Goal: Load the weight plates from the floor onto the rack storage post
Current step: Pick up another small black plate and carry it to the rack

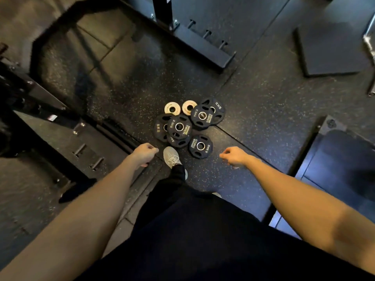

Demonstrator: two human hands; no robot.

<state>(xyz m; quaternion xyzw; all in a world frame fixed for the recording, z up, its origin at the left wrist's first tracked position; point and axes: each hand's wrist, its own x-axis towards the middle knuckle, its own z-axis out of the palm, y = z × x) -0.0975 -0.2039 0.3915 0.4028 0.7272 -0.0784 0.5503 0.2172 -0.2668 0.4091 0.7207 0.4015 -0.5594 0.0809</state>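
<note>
I see both arms hanging out over the floor, nothing held. Left hand has fingers loosely curled under, knuckles toward the plates, empty. Right hand is the same: loose curl, fingertips pointing inward, gripping nothing.

The plate pile sits on the speckled rubber floor, ahead of both sets of fingers and between them. Nearest my right fingertips, just inward of them, a lone 2.5 kg plate lies flat, black with grip holes. Ahead of my left fingers a 2.5 kg plate lies on top of a 5 kg plate, with another black plate partly under them, label only half readable. Further out, a second stack: a 2.5 kg plate over a 5 kg plate. Beyond my left fingers, at the far edge of the pile, two small pale plates lie side by side; their markings are too small to read.

A grey sneaker stands between the hands, toe close to the pile. Past the plates, a black rack base carries short storage pegs. More pegs stick out of the rack frame outward of my left fingers.
</note>
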